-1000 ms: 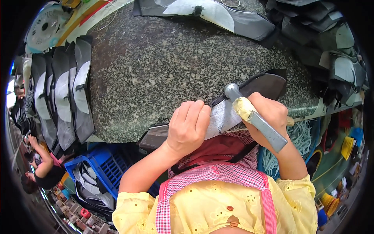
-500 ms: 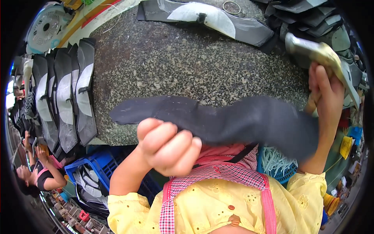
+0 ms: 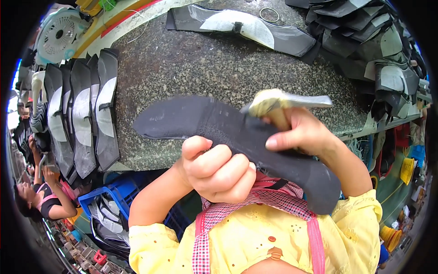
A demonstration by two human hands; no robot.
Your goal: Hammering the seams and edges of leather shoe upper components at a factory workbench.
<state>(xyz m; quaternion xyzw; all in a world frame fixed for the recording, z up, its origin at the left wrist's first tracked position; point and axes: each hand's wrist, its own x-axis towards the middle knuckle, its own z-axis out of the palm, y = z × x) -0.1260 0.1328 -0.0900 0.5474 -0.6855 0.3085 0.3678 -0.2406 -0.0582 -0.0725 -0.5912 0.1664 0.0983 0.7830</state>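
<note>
My left hand (image 3: 219, 170) is closed around the lower edge of a long black curved piece (image 3: 180, 116), leather-like or fabric, held up off the stone slab. Its left end is stiff and pointed, and its right end droops in front of my apron. Gripped in my right hand (image 3: 305, 134) is a hammer (image 3: 269, 102) with a metal head, yellowish crust and a wooden handle. The hammer lies just over the middle of the black piece, and my right thumb is against that piece. Part of the handle is hidden by my fingers.
Finished-looking black pieces with grey-white patches (image 3: 82, 118) stand in a row at left. A similar piece (image 3: 242, 27) lies at the back beside a thin ring (image 3: 269, 15). More are heaped at right (image 3: 351, 23). A blue crate (image 3: 127, 194) sits below left; a co-worker (image 3: 50, 196) is beyond it.
My right hand has brought the hammer from the far right in to the middle of the black piece, turning its head over. The black piece has bent differently, its right end drooping more.
</note>
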